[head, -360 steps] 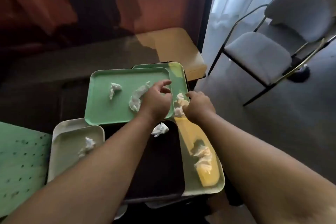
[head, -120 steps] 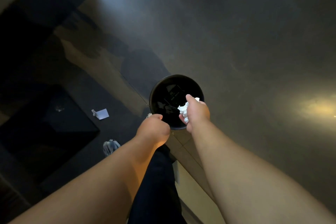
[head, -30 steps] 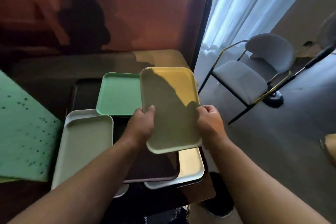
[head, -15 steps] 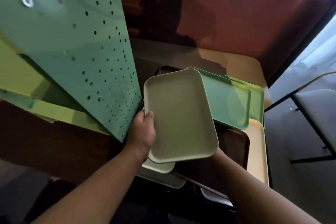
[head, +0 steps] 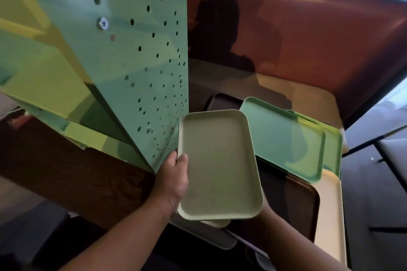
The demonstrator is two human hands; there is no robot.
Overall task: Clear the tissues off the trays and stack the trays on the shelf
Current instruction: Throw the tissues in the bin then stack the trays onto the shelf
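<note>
I hold a pale cream tray (head: pixel 219 165) level in front of me, with no tissue on it. My left hand (head: pixel 172 179) grips its left rim, thumb on top. My right hand (head: pixel 265 210) is under its near right corner, mostly hidden by the tray. The green perforated shelf side (head: pixel 141 50) rises just left of the tray, nearly touching its far left corner. On the table beyond lie a mint green tray (head: pixel 284 141), a brighter green tray (head: pixel 332 143) beneath it, a dark brown tray (head: pixel 295 200) and a cream tray (head: pixel 328 215). No tissues are visible.
The shelf's yellow-green boards (head: pixel 44 86) open to the left. A brown upholstered bench back (head: pixel 308 35) stands behind the beige table (head: pixel 286 92). A grey tray edge (head: pixel 220 241) pokes out under the held tray. Dark floor lies at the right and lower left.
The view and the held tray have shifted a little closer to the shelf side; the tray's far left corner now sits right by the perforated panel. Both hands keep their grip.
</note>
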